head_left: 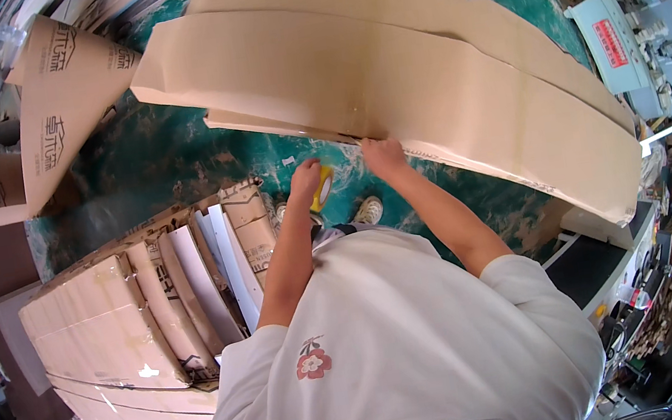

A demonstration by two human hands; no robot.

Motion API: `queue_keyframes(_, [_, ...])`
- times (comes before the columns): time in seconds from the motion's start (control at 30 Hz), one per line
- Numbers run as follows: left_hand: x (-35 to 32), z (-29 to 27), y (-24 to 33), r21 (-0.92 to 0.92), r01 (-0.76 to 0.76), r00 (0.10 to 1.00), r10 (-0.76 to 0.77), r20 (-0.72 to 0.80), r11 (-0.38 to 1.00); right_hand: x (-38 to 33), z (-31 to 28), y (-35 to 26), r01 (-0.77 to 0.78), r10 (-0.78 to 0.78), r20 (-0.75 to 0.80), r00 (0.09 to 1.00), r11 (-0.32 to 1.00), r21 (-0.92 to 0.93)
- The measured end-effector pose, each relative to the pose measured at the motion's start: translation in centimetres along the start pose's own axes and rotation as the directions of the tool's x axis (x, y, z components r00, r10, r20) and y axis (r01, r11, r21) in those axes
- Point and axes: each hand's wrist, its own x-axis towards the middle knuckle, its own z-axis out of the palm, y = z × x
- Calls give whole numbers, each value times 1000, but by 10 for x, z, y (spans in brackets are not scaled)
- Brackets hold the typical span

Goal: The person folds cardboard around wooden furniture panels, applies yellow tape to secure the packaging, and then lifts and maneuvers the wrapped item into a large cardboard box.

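Note:
A long package wrapped in brown cardboard (386, 74) stretches across the far side in front of me. My right hand (383, 157) is closed on the lower near edge of that cardboard, its fingertips partly hidden. In my left hand (306, 178) is a roll of yellow tape (322, 189), held a little short of the package and lower than its edge. Whether a strip of tape runs between the two hands I cannot make out. Black printing marks the package's upper face.
On the left stand several cardboard-wrapped flat packs (104, 328) with white boards (227, 260) among them. A curled brown cardboard sheet (69, 110) rises at the far left. A pale green machine (611, 38) is at the far right. My shoe (369, 210) is on the green floor.

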Motion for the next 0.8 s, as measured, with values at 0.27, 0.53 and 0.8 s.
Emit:
queue_keyframes(0.27, [-44,-104,-133,-55,138,990,-138,7,989,41,-69,-24,-212,152,199,968,920,329])
queue_keyframes(0.53, [4,-210,45,-591,-109,992,124,-16,799,192,-86,-55,-190,287,-78,955,789,584])
queue_keyframes(0.8, [71,-257,147,-605,-331,911,411,-6,724,305,-109,-151,-236,30,235,972,89,968])
